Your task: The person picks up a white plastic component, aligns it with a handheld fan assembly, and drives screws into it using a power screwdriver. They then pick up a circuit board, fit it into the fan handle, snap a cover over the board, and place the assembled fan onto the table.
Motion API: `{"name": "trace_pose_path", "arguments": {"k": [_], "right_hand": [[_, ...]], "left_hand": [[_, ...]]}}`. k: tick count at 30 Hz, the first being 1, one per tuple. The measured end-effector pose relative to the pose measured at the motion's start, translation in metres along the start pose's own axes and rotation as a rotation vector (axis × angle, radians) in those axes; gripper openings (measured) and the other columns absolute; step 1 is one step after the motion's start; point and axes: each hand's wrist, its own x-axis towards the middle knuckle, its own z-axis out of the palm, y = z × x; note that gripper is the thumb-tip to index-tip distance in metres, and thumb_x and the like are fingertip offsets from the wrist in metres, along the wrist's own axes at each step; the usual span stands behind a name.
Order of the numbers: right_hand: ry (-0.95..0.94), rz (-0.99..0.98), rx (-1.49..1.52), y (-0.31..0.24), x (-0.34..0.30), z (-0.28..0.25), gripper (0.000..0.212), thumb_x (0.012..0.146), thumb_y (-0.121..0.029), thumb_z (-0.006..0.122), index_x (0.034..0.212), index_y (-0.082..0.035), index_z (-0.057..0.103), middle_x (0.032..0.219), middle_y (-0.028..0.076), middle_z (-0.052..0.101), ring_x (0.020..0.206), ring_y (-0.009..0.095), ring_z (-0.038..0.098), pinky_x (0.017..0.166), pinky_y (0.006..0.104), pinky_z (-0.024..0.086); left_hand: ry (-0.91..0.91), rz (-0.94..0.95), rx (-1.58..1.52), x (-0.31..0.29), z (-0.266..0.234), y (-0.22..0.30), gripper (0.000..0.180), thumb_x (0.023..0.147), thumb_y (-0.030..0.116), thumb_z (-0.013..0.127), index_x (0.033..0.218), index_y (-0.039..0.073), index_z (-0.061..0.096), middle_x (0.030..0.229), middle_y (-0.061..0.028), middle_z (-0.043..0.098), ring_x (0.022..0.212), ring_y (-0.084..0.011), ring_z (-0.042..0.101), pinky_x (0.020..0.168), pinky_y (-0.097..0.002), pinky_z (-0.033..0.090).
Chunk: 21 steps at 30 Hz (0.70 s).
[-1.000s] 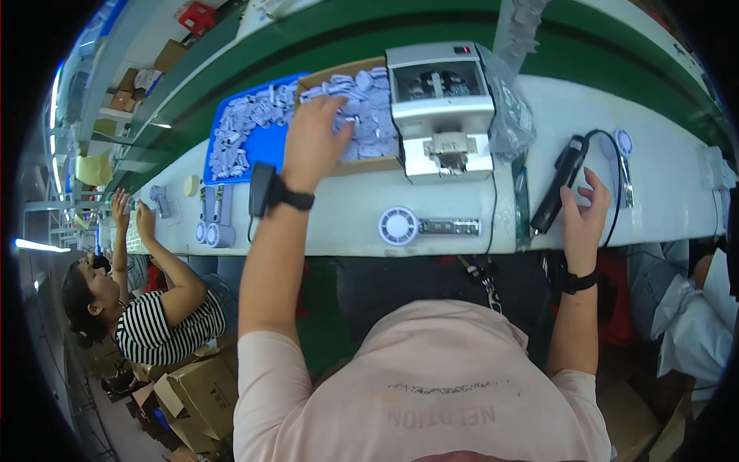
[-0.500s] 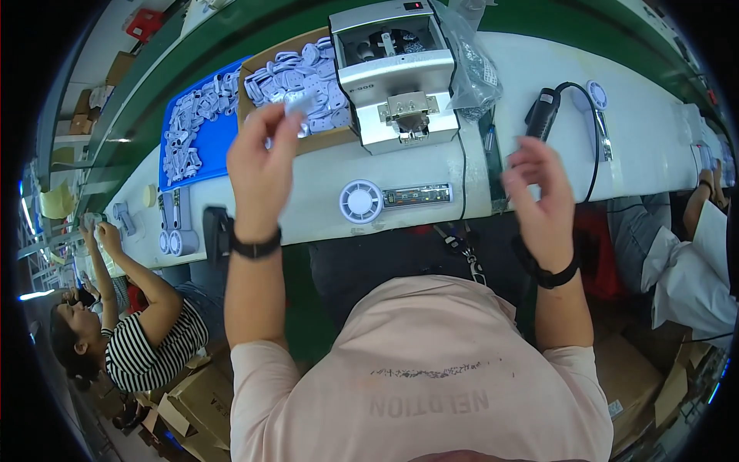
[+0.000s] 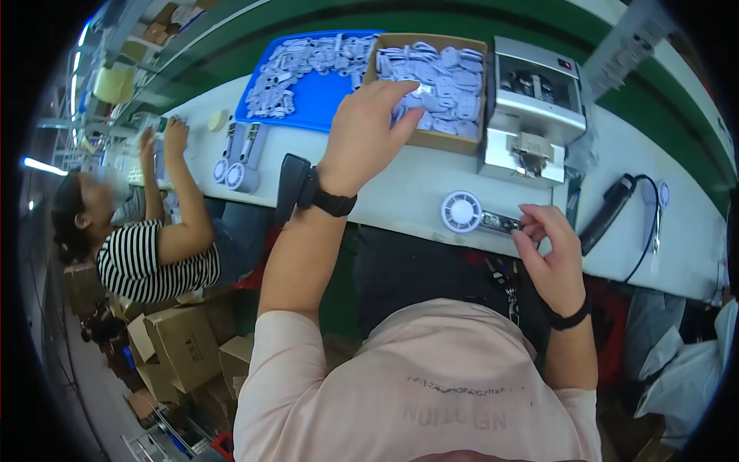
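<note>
My left hand (image 3: 368, 138) is over the near left edge of a cardboard box (image 3: 440, 142) full of pale lavender plastic parts (image 3: 454, 81). Its thumb and index finger are apart, reaching toward the pile; a bright spot near the fingertips is too unclear to name. On the white bench lies a handheld fan (image 3: 462, 212) with a round grille and an uncovered handle showing its circuit board. My right hand (image 3: 553, 258) has thumb and fingertips around the right end of that handle, partly hiding it.
A blue tray (image 3: 323, 98) of small pale parts adjoins the box. Right of the box stands a silver machine (image 3: 531, 115). A black corded tool (image 3: 608, 214) and another fan (image 3: 659, 215) lie farther right. Two fans (image 3: 243, 177) lie left, near a co-worker in stripes (image 3: 162, 258).
The view has swung left, shifting the bench rightward. My left hand has reached out to the box's parts. My right hand has come from beside the black tool to the fan's handle.
</note>
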Motion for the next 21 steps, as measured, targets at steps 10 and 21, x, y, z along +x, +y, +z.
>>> {"name": "trace_pose_path", "arguments": {"k": [10, 21], "right_hand": [[0.161, 0.13, -0.008, -0.002, -0.02, -0.019, 0.031, 0.091, 0.004, 0.071, 0.121, 0.002, 0.068, 0.104, 0.008, 0.067, 0.086, 0.014, 0.062, 0.079, 0.0274, 0.05], [0.066, 0.006, 0.184, -0.029, 0.007, -0.019, 0.031, 0.089, 0.0, 0.075, 0.119, 0.0, 0.069, 0.102, 0.009, 0.069, 0.087, 0.018, 0.066, 0.077, 0.0289, 0.052]], "left_hand": [[-0.09, -0.692, 0.89, -0.033, -0.054, -0.173, 0.033, 0.086, 0.031, 0.077, 0.113, 0.013, 0.075, 0.105, -0.0129, 0.078, 0.102, -0.0361, 0.073, 0.085, -0.0497, 0.057], [-0.04, 0.315, 0.035, -0.054, -0.023, 0.023, 0.026, 0.08, 0.003, 0.079, 0.106, 0.003, 0.073, 0.098, -0.0128, 0.07, 0.09, -0.0305, 0.067, 0.082, -0.0429, 0.054]]}}
